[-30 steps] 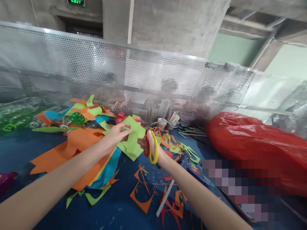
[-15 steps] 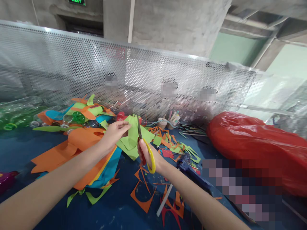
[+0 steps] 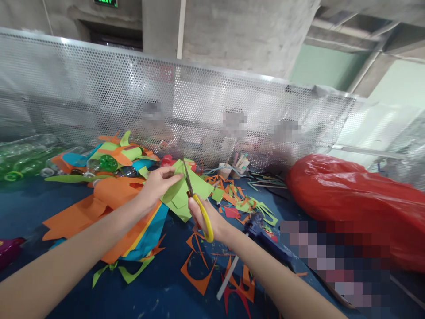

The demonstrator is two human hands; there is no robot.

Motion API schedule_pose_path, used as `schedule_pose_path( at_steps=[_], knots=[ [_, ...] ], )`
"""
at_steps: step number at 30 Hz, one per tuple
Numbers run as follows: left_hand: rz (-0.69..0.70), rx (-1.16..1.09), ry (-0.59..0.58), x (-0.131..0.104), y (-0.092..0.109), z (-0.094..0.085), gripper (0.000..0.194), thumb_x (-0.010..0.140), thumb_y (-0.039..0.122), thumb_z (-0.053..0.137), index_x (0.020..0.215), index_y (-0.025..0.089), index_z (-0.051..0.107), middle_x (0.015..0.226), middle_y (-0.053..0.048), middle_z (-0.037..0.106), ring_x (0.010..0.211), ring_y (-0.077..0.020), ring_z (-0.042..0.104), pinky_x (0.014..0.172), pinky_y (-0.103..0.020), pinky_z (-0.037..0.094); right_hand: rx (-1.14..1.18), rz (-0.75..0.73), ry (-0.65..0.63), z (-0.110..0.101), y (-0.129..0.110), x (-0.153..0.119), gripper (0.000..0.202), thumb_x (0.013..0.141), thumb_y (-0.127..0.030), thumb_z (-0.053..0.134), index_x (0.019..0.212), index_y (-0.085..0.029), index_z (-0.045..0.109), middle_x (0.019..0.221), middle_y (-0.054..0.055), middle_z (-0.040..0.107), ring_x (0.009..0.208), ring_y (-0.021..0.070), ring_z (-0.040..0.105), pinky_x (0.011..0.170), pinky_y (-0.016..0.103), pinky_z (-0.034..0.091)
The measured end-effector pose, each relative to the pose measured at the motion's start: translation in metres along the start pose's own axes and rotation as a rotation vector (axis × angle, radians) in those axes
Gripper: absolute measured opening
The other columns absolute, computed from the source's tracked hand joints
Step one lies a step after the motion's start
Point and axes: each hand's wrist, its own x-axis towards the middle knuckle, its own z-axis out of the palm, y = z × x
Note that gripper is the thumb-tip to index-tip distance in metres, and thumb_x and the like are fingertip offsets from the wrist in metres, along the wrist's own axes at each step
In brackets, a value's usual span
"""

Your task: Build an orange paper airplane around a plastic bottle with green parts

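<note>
My left hand (image 3: 161,182) pinches a piece of light green paper (image 3: 173,186) between thumb and fingers. In my right hand (image 3: 207,217) are scissors (image 3: 206,219) with yellow handles, my fingers through the loops. Their blades (image 3: 187,177) point up and away, along the right edge of the held piece. Whether the blades are closed on the paper I cannot tell. More light green sheets (image 3: 195,188) lie on the table just behind and below the hands. Left of them is a stack of orange, yellow and blue paper (image 3: 142,239).
A blue glue gun (image 3: 265,237) with a white glue stick lies by my right forearm. Paper scraps (image 3: 232,201) litter the blue table (image 3: 159,292). Green plastic bottles (image 3: 29,155) lie far left; a red plastic bag (image 3: 352,199) bulges at right. A perforated metal screen (image 3: 99,88) stands behind.
The scissors have tilted left, their blades now slanting up and left. The green paper in my left hand has turned and tilted. The things on the table stay where they were.
</note>
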Motion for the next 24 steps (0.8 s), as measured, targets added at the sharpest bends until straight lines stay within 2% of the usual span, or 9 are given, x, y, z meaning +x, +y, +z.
schedule_pose_path(
  at_steps=[4,12,24],
  knots=[
    [-0.045,-0.020,-0.012,0.0027,-0.0041,-0.0025,0.029,0.062,0.038,0.076,0.080,0.016,0.069,0.078,-0.003,0.071,0.075,-0.0201,0.065,0.066,-0.028,0.047,-0.079,-0.011,-0.083,-0.0005,0.0006,0.0001,0.040,0.090,-0.052,0.039,0.061,-0.024,0.039,0.048,-0.004,0.043,0.041,0.0129,0.044,0.043,0.025,0.038],
    [-0.169,-0.099,-0.053,0.0039,-0.0056,-0.0035,0.025,0.063,0.036,0.076,0.078,0.017,0.070,0.069,-0.003,0.072,0.061,-0.0185,0.065,0.057,-0.027,0.049,-0.097,-0.021,-0.063,-0.0005,0.0029,0.0004,0.038,0.088,-0.052,0.041,0.063,-0.024,0.038,0.048,-0.005,0.042,0.038,0.0125,0.041,0.042,0.025,0.034],
    [-0.204,-0.195,-0.053,0.0021,-0.0009,-0.0002,0.019,0.064,0.030,0.075,0.073,0.015,0.070,0.067,-0.003,0.072,0.059,-0.0167,0.065,0.062,-0.028,0.051,-0.078,-0.014,-0.022,0.0021,0.0086,0.0005,0.039,0.087,-0.055,0.043,0.063,-0.023,0.038,0.048,-0.006,0.040,0.038,0.0103,0.038,0.040,0.023,0.030]
  ],
)
